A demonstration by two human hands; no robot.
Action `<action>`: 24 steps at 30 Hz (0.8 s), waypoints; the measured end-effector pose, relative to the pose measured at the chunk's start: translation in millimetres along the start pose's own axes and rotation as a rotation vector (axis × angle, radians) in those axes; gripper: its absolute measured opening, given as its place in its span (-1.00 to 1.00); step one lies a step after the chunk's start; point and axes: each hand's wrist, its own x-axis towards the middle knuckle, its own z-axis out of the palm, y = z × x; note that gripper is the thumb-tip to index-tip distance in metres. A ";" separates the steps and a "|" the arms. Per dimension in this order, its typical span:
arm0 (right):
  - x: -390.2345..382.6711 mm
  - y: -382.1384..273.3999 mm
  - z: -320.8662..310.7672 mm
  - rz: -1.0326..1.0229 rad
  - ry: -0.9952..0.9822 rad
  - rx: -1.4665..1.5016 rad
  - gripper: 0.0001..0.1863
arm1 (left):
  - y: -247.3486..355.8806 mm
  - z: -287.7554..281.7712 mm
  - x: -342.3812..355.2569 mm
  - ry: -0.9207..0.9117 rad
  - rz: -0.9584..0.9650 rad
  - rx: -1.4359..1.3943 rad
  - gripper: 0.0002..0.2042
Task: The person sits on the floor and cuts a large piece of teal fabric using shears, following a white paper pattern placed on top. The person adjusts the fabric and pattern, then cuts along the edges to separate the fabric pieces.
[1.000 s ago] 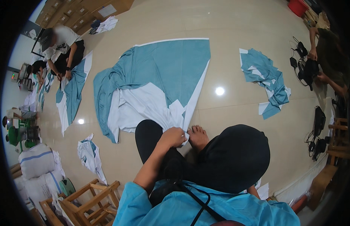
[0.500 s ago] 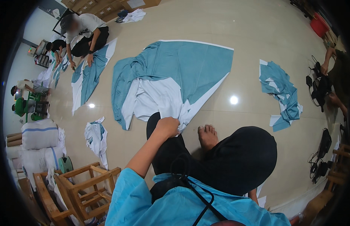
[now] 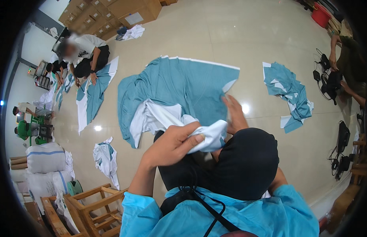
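A large teal cloth (image 3: 179,85) with a white lining lies spread on the tiled floor in front of me. My left hand (image 3: 171,145) is shut on a bunched white and pale blue corner of it (image 3: 210,136), lifted off the floor near my knee. My right hand (image 3: 233,112) is raised just beyond that bunch, over the teal cloth's near edge, fingers apart and holding nothing that I can see. My black head covering (image 3: 246,162) hides my lap and the cloth's nearest part.
A teal and white cloth pile (image 3: 290,93) lies to the right, a small crumpled cloth (image 3: 106,158) to the left. People sit with another teal cloth (image 3: 90,96) at upper left. Wooden frames (image 3: 84,205), sacks (image 3: 45,158), cardboard boxes (image 3: 124,10) and black devices (image 3: 341,136) ring the floor.
My left hand has pulled the white corner of the cloth up off the floor toward me. My right hand has risen into view beside it.
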 end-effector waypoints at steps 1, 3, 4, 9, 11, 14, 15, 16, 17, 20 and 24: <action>20.0 9.9 23.4 -0.047 -0.071 0.020 -0.44 | 11.7 -1.2 -4.9 0.015 0.032 0.012 -0.74; 50.6 32.9 73.4 0.018 -0.546 0.120 -0.44 | 27.1 -11.1 -32.5 0.123 0.190 0.060 -0.74; 54.8 42.8 92.6 0.129 -0.888 0.160 -0.45 | 30.7 -13.7 -52.7 0.229 0.280 0.053 -0.72; 25.3 81.2 94.1 0.198 -1.048 0.195 -0.63 | 18.0 -96.2 -207.3 0.778 0.442 0.091 -0.68; 35.2 97.8 64.3 0.340 -1.292 0.175 -0.65 | 2.2 -151.8 -277.4 1.036 0.432 0.093 -0.65; 81.1 123.4 12.4 0.638 -1.333 0.343 -0.72 | -40.4 -226.5 -335.8 1.280 0.367 0.021 -0.58; 110.7 134.5 -2.3 0.746 -1.327 0.257 -0.73 | -63.2 -245.7 -328.9 1.276 0.373 -0.129 -0.56; 141.9 143.1 -13.7 0.788 -1.243 0.252 -0.71 | -86.8 -266.2 -307.2 1.266 0.296 -0.122 -0.54; 177.8 150.2 -22.2 0.869 -1.119 0.331 -0.71 | -110.6 -287.8 -271.9 1.282 0.208 -0.217 -0.51; 306.3 147.8 -25.1 0.904 -0.592 0.502 -0.80 | -143.3 -385.8 -130.7 0.963 -0.108 -0.222 -0.47; 478.9 89.1 -101.2 0.446 -0.076 0.429 -0.78 | -43.9 -546.6 -71.0 1.329 -0.318 1.580 -0.34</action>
